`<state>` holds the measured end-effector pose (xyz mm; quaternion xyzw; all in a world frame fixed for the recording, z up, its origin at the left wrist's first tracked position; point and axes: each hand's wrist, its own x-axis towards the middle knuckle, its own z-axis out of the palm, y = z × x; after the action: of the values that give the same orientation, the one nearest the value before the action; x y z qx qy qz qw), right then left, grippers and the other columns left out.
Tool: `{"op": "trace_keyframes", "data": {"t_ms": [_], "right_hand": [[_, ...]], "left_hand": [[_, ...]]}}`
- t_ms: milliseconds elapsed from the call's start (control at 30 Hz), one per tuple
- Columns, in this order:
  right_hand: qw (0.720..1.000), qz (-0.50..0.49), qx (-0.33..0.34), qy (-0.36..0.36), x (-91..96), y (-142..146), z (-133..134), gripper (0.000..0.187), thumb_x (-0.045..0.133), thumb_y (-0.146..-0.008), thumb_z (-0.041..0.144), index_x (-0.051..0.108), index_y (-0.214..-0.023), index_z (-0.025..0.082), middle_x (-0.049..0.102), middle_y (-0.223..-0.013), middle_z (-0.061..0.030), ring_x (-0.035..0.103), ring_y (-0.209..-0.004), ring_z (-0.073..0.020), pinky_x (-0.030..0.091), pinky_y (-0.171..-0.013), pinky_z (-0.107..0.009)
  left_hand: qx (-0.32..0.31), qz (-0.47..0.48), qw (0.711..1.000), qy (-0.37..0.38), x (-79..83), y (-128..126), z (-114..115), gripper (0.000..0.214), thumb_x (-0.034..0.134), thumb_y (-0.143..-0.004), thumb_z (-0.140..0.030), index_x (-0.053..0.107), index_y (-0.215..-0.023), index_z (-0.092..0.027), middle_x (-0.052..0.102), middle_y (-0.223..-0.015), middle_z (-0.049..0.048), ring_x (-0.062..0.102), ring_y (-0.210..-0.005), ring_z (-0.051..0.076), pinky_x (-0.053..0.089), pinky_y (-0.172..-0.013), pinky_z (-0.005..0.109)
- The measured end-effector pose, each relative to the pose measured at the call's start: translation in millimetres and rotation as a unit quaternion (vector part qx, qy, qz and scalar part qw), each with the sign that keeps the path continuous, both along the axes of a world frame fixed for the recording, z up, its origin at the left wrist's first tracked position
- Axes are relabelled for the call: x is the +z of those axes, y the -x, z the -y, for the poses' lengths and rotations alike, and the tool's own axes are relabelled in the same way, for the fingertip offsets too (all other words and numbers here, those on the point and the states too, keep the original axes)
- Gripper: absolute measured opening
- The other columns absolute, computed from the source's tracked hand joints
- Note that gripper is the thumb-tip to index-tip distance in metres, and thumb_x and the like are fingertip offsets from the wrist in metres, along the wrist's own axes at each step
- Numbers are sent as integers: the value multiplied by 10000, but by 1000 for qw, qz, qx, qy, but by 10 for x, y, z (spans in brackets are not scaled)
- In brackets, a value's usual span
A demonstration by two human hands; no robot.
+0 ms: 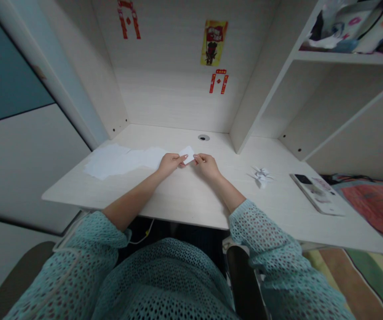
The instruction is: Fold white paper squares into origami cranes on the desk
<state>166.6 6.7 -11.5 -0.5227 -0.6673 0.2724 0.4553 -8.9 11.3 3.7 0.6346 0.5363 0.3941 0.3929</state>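
Between my hands, just above the pale desk (pixel 185 195), is a small white piece of paper (pixel 188 153). My left hand (pixel 171 163) pinches its left side, thumb on top. At its right edge, the fingertips of my right hand (pixel 207 163) are closed on the paper too. Several white paper sheets (pixel 111 162) lie spread on the desk to the left of my left hand. Off to the right sits a small folded white paper piece (pixel 261 175) with thin pointed ends.
A phone in a pale case (pixel 316 193) lies at the desk's right. Behind it runs a shelf (pixel 351 57) holding bags. Red stickers (pixel 218 81) and a yellow packet (pixel 214 42) are on the back panel. A round cable hole (pixel 204 138) is near the back edge.
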Motion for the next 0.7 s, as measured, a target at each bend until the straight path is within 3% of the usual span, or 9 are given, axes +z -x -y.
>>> {"op": "trace_keyframes", "data": {"t_ms": [200, 467, 700], "right_hand": [[995, 26, -59, -82, 21, -5, 36, 338, 493, -820, 449, 654, -691, 182, 648, -704, -33, 534, -655, -149, 366, -627, -255], [996, -82, 11, 39, -63, 67, 24, 389, 658, -658, 541, 709, -726, 161, 672, -669, -35, 541, -605, -145, 377, -582, -252], [996, -83, 35, 5, -87, 74, 2, 326, 667, -659, 479, 645, -603, 159, 568, -557, 8, 458, -555, -114, 321, -561, -247]], "left_hand": [[-45, 12, 999, 10, -72, 15, -28, 456, 666, -648, -572, 715, -742, -129, 703, -726, 86, 564, -588, 119, 340, -500, 217], [-10, 54, 998, -2, -111, -1, -41, 465, 661, -639, -594, 706, -713, -137, 676, -691, 48, 483, -536, 89, 320, -490, 217], [-33, 87, 995, 20, -96, -7, -24, 464, 648, -658, -594, 704, -697, -135, 670, -699, 68, 503, -567, 102, 324, -497, 222]]}}
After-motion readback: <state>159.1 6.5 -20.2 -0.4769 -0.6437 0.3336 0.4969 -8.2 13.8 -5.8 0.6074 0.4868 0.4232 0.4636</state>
